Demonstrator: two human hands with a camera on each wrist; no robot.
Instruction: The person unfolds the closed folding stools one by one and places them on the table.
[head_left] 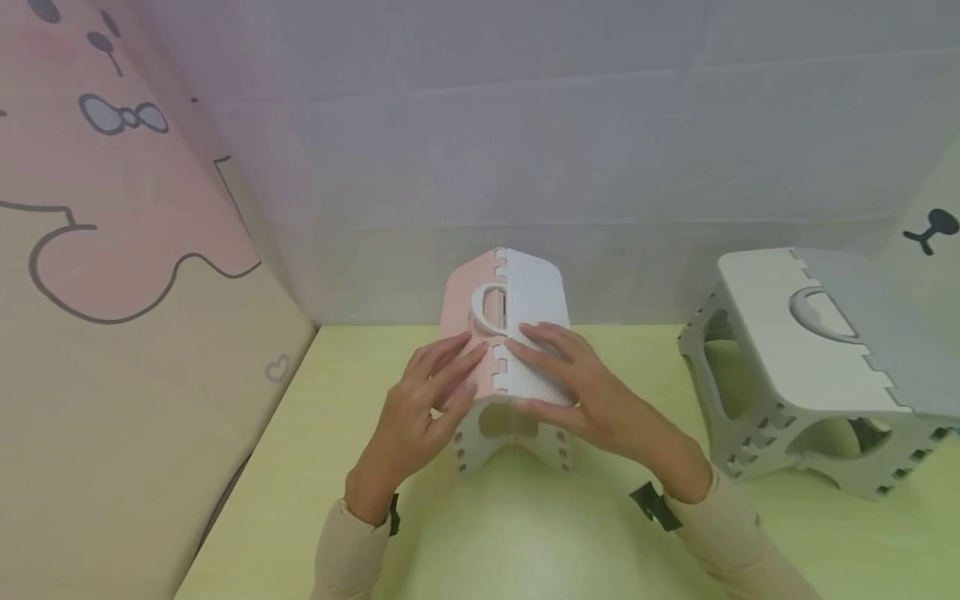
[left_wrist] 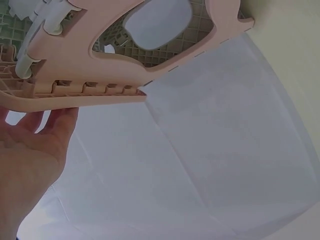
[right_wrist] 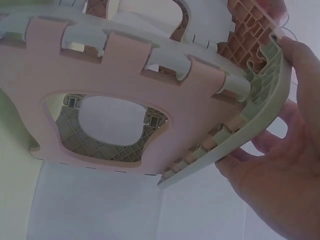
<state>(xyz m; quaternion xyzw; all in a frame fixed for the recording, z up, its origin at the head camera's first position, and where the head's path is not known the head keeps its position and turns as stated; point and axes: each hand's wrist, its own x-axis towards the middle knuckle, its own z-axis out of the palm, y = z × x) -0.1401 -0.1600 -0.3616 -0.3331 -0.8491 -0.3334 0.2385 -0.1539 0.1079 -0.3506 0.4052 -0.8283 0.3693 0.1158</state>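
Observation:
A small folding step stool with a pink half [head_left: 459, 296] and a white half [head_left: 536, 287] stands in front of me, its two top panels sloping like a low roof from the middle seam. My left hand [head_left: 416, 408] rests on the pink panel, fingers spread near the handle slot [head_left: 492, 308]. On the white panel lies my right hand [head_left: 596, 396], fingers fairly straight, thumb along the front edge. The left wrist view shows a pink side leg [left_wrist: 115, 70] under the panel. In the right wrist view, ribbed undersides and a pink end leg [right_wrist: 90, 75] with an oval opening appear.
A second folding stool [head_left: 780, 308], white and grey, stands unfolded on the table [head_left: 517, 542] at right. Behind the table hangs a pale grey-violet sheet [head_left: 525, 158]. A cartoon-printed panel [head_left: 142, 400] borders the left side.

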